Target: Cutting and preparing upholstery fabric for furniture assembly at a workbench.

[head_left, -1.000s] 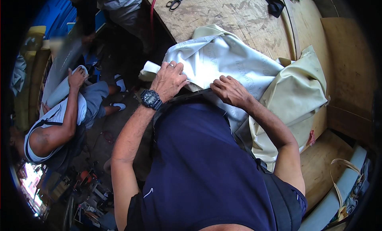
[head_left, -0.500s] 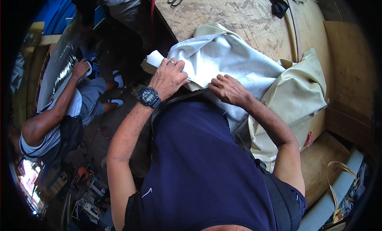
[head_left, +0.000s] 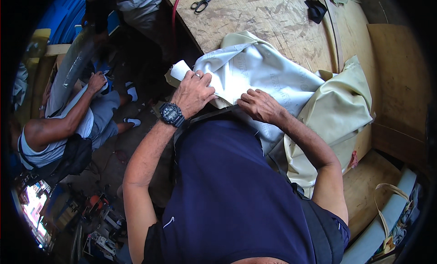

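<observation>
A large piece of cream vinyl fabric (head_left: pixel 339 98) drapes over the near edge of the wooden table, its pale printed backing turned up across the middle. My left hand (head_left: pixel 195 92) pinches the fabric's left edge, fingers curled over it, with a white flap (head_left: pixel 180 69) sticking out past them. A little to the right, my right hand (head_left: pixel 261 105) grips the near edge with bent fingers. Between the two hands runs a short stretch of that edge, and a dark strip (head_left: pixel 214 113) lies just below it, against my shirt. The fingertips are partly hidden.
Black-handled scissors (head_left: pixel 200 5) lie on the wooden table (head_left: pixel 264 18), with a black scrap (head_left: pixel 315 10) and a long thin strip (head_left: pixel 336 36) farther right. To the left a co-worker (head_left: pixel 68 127) handles sheet material. A grey-blue roll (head_left: pixel 382 218) leans at the lower right.
Both hands keep their hold on the fabric edge and have barely shifted. My view has tilted slightly, so the scissors sit lower. The co-worker at left has moved a little.
</observation>
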{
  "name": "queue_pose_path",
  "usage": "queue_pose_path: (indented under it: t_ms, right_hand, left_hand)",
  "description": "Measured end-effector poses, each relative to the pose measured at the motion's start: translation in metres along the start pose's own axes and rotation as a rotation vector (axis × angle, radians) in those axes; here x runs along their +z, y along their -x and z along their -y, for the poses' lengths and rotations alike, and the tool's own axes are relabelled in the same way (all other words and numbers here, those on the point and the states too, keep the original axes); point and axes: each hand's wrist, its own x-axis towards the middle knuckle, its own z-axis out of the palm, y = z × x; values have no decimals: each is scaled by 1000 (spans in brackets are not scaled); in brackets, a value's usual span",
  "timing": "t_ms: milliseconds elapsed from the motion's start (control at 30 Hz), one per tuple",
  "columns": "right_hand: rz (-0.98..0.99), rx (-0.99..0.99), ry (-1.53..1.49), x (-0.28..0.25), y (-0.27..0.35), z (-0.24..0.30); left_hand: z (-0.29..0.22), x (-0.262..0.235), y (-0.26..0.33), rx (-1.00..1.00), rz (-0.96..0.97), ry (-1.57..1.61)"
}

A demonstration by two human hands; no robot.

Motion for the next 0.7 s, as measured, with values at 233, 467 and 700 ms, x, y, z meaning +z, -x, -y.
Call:
queue_pose_path:
  t_ms: [233, 467, 700]
  right_hand:
    - [21, 28, 4, 2, -1, -4]
    - [23, 136, 11, -22, 18, -11]
    - [-20, 110, 23, -1, 0, 6]
  left_hand:
    - [2, -1, -2, 10, -2, -15]
    - [7, 0, 0, -70, -8, -47]
    - [6, -8, -4, -50, 14, -34]
